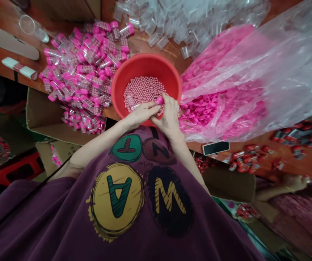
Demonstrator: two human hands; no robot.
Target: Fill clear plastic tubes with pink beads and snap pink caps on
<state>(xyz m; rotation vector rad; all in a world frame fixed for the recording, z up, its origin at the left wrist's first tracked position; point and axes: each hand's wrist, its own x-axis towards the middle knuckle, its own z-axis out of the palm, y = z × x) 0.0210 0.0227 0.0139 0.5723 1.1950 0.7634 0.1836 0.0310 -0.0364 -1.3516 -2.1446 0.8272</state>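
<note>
A red bowl [147,59] with small pink beads [145,87] in its bottom stands before me. Over its near rim my two hands meet around a small pink cap [159,100]. My left hand [145,111] is closed, its fingertips pressed against the cap from the left. On the other side my right hand [169,113] curls its thumb and fingers about the same piece. Whatever is beneath the cap is hidden by my fingers. A clear plastic tube [135,106] lies on the beads beside my left fingers.
Left of the bowl is a heap of pink-capped, bead-filled bottles [88,65], spilling toward a cardboard box [40,116]. A clear bag of pink caps [221,94] lies right. Clear empty tubes [169,21] are behind. A phone [216,148] and a co-worker's hands [299,183] are right.
</note>
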